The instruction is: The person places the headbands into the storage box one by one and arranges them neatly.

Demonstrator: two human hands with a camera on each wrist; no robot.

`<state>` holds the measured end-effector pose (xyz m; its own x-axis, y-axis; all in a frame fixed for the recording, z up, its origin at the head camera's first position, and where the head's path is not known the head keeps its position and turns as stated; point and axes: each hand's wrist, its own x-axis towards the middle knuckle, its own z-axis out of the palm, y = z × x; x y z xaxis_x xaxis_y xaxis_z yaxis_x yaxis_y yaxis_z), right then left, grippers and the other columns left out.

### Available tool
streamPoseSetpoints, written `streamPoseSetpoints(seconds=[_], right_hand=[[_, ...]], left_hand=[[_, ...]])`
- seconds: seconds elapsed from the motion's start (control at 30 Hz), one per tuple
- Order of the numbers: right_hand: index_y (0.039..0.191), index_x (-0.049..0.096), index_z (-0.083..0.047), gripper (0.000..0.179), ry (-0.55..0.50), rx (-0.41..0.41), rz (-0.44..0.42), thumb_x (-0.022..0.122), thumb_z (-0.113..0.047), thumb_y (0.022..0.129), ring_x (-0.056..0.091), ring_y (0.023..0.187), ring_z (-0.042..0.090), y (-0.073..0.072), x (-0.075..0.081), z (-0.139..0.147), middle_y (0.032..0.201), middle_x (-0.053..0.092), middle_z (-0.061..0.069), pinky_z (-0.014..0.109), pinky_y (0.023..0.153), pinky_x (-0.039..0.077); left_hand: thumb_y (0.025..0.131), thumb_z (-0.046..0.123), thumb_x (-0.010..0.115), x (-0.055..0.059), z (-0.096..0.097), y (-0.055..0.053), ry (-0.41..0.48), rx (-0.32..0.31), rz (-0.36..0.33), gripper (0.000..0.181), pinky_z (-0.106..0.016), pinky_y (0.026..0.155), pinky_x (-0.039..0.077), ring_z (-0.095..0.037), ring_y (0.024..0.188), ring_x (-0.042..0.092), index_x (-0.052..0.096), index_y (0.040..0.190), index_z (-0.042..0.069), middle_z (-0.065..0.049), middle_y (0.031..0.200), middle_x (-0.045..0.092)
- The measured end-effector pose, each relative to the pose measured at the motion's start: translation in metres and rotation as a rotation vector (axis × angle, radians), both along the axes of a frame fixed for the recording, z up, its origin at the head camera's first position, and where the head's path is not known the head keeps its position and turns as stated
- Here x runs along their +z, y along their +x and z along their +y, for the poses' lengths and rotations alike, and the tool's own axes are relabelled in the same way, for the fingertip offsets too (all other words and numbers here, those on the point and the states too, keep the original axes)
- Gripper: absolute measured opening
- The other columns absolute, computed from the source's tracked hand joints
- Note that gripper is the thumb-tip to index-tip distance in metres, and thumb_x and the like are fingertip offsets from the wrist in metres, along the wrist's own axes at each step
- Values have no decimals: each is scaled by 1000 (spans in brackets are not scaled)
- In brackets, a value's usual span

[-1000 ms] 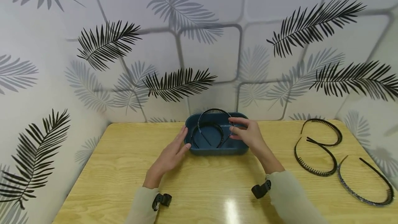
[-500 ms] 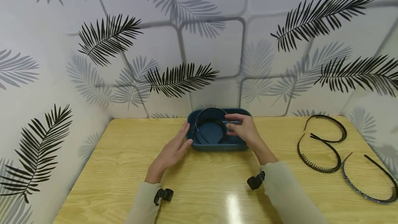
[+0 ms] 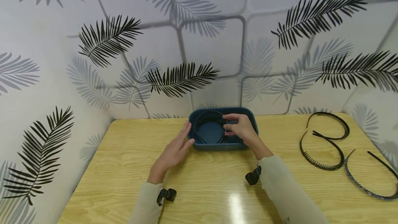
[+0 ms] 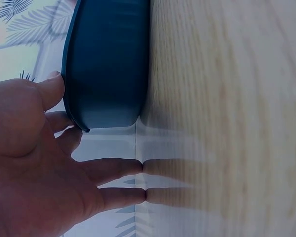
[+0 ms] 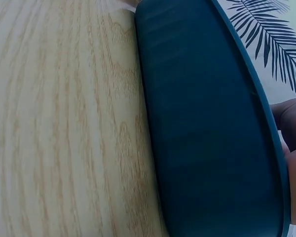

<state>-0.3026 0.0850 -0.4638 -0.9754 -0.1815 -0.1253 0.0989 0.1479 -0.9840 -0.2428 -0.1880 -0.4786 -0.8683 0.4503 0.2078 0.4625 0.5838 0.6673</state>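
A dark blue plastic bin [image 3: 222, 147] stands against the wall at the table's far edge. My right hand [image 3: 242, 127] reaches over it and pinches the right side of a toothed headband [image 3: 196, 124], lowered into the bin's left part. Beneath lies another dark headband [image 3: 212, 120], partly overlapped. My left hand [image 3: 174, 149] rests against the bin's left end. In the left wrist view its thumb [image 4: 52, 91] touches the rim, with two straight fingers reaching the tabletop. The bin's side wall [image 5: 212, 123] hides most of my right hand in the right wrist view.
Several toothed headbands lie at the table's right: a black one [image 3: 346, 127] at the back, another black one [image 3: 320, 166] in front of it, and a bluish patterned one [image 3: 362, 188] nearer the right edge. A leaf-patterned wall covering [image 3: 214, 51] rises behind the wooden table [image 3: 124, 168].
My right hand has lowered the headband into the bin, so its arch now sits near the rim over the other headband. The bin has shifted slightly right in view. My left hand stays beside it.
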Motion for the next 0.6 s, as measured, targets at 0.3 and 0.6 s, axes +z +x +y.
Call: streamPoseSetpoints(seconds=[0.3, 0.6], right_hand=[[129, 58, -1, 42, 10, 5, -22, 62, 5, 88, 61, 103, 38, -1, 0, -1, 131, 50, 19, 39, 74, 56], [127, 59, -1, 40, 57, 0, -11, 62, 5, 88, 63, 98, 37, -1, -2, 0, 130, 52, 19, 38, 72, 56]], left_hand=[[103, 26, 42, 1, 1, 1, -5, 16, -4, 59, -46, 112, 19, -21, 143, 10, 15, 152, 5, -10, 158, 8], [103, 28, 41, 1, 2, 0, -23, 12, 2, 60, -45, 112, 19, -22, 144, 10, 14, 152, 5, -9, 158, 7]])
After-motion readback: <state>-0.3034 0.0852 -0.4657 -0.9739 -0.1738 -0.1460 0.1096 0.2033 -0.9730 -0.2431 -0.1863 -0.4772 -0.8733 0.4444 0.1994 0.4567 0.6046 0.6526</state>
